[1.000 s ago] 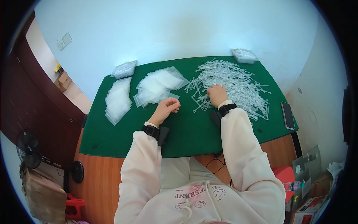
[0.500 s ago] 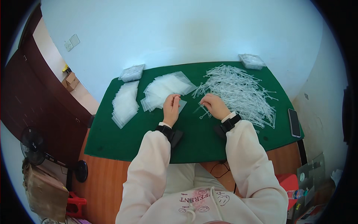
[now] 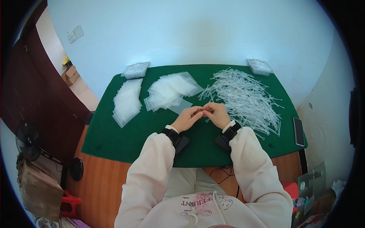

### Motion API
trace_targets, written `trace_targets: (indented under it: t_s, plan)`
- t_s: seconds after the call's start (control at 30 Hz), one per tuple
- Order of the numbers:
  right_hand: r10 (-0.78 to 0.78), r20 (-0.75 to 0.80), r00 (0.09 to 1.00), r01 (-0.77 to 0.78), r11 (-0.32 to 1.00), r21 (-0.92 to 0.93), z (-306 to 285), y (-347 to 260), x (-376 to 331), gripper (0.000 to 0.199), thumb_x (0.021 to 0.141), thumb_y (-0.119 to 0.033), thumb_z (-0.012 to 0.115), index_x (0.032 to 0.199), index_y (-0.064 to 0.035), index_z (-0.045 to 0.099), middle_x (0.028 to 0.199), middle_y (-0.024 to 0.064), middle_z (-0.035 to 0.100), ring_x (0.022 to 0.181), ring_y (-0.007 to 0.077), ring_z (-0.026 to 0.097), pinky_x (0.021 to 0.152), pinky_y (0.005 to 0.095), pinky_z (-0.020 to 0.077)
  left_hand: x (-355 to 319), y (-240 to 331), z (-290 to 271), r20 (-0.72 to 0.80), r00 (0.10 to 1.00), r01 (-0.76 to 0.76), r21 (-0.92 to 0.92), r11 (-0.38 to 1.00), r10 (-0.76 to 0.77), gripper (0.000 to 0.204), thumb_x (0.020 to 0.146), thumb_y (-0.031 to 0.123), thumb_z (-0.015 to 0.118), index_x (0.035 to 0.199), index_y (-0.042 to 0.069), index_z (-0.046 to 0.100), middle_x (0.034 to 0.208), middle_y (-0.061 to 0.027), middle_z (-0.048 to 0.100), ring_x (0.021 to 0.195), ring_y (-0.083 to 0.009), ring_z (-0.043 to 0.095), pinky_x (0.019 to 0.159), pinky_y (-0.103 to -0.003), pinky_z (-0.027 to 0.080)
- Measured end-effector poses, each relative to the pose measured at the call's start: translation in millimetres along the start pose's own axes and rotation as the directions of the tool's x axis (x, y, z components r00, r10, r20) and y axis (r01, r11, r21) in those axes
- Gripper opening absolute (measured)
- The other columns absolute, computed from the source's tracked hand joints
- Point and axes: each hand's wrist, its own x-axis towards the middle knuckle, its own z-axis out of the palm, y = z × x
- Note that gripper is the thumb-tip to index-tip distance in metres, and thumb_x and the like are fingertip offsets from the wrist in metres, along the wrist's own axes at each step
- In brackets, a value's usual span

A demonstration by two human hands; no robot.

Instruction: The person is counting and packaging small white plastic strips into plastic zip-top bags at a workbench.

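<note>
Over the middle of the green table, my left hand [image 3: 188,118] and my right hand [image 3: 216,114] meet at the fingertips. Both hands are closed in a pinch, and whatever sits between the fingers is hidden or too small to name. Just beyond my left hand lies a fanned pile of clear plastic bags [image 3: 171,89], with one bag [image 3: 180,106] sticking out toward my fingers. Right of my right hand spreads a big heap of thin clear plastic sticks with looped ends [image 3: 247,100]; a few loose ones lie close to its fingers.
A second fan of clear bags [image 3: 127,102] lies at the left. Filled clear packs stand at the back left [image 3: 135,69] and back right [image 3: 260,67] corners. A phone [image 3: 299,131] rests by the right edge of the green table [image 3: 144,146]. Beyond the far edge is a wall.
My hands, apart before, have come together at the fingertips. My left hand has moved right and turned inward from beside the bags; my right hand has shifted slightly toward me.
</note>
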Motion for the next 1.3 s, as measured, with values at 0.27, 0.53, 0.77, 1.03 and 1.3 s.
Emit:
trace_targets:
  t_s: [0.27, 0.53, 0.77, 1.03, 1.3]
  plan:
    - [-0.020, -0.122, 0.992, 0.016, 0.999, -0.032, 0.2, 0.1, 0.9, 0.007, 0.079, -0.004, 0.059, 0.084, 0.0003, 0.062, 0.067, 0.0080, 0.062, 0.059, 0.0148, 0.060, 0.054, 0.0246, 0.0457, -1.4, -2.2, -0.6, 0.032, 0.999, 0.003, 0.091, 0.996, -0.006, 0.020, 0.091, 0.013, 0.044, 0.101, 0.000, 0.055, 0.076, -0.0031, 0.057, 0.067, -0.0104, 0.054, 0.062, -0.023, 0.044]
    - [-0.116, 0.281, 0.953, 0.238, 0.861, -0.449, -35.3, 17.6, 3.7, 0.009, 0.072, -0.007, 0.062, 0.081, -0.0039, 0.063, 0.071, 0.0091, 0.057, 0.065, 0.0222, 0.055, 0.059, 0.0312, 0.0440, 3.4, -9.2, -1.7, -0.225, 0.968, 0.071, -0.170, 0.983, -0.109, 0.019, 0.092, 0.016, 0.041, 0.093, 0.004, 0.056, 0.070, -0.0002, 0.052, 0.058, -0.0052, 0.045, 0.053, -0.019, 0.036]
    - [-0.069, 0.402, 0.913, 0.298, 0.786, -0.542, -24.8, 21.3, 2.6, 0.008, 0.069, -0.007, 0.062, 0.076, -0.0046, 0.059, 0.075, 0.0090, 0.054, 0.071, 0.0273, 0.053, 0.063, 0.0327, 0.0428, 5.8, -25.7, -8.8, -0.286, 0.956, 0.025, -0.141, 0.990, -0.065, 0.023, 0.093, 0.021, 0.040, 0.096, 0.005, 0.056, 0.070, 0.0017, 0.050, 0.057, -0.0037, 0.039, 0.051, -0.018, 0.030]
    - [-0.089, 0.112, 0.990, 0.107, 0.979, -0.174, -15.6, 5.2, 2.6, 0.008, 0.078, -0.003, 0.058, 0.085, -0.0040, 0.055, 0.077, 0.0038, 0.054, 0.063, 0.0148, 0.052, 0.057, 0.0266, 0.0426, 2.1, -16.2, -4.1, -0.069, 0.983, 0.145, -0.292, 0.945, -0.172, 0.025, 0.094, 0.022, 0.041, 0.101, 0.004, 0.056, 0.079, -0.0007, 0.056, 0.066, -0.0052, 0.047, 0.058, -0.018, 0.037]
    - [0.036, 0.018, 0.999, -0.040, 0.923, 0.382, -2.2, 7.0, 0.0, 0.008, 0.082, -0.001, 0.054, 0.090, 0.0000, 0.056, 0.075, 0.0037, 0.060, 0.063, 0.0079, 0.056, 0.055, 0.0200, 0.0426, 2.6, -12.5, 1.3, -0.017, 0.990, 0.129, -0.340, 0.931, -0.143, 0.027, 0.094, 0.022, 0.042, 0.105, 0.000, 0.054, 0.089, -0.0054, 0.060, 0.079, -0.0114, 0.058, 0.074, -0.023, 0.046]
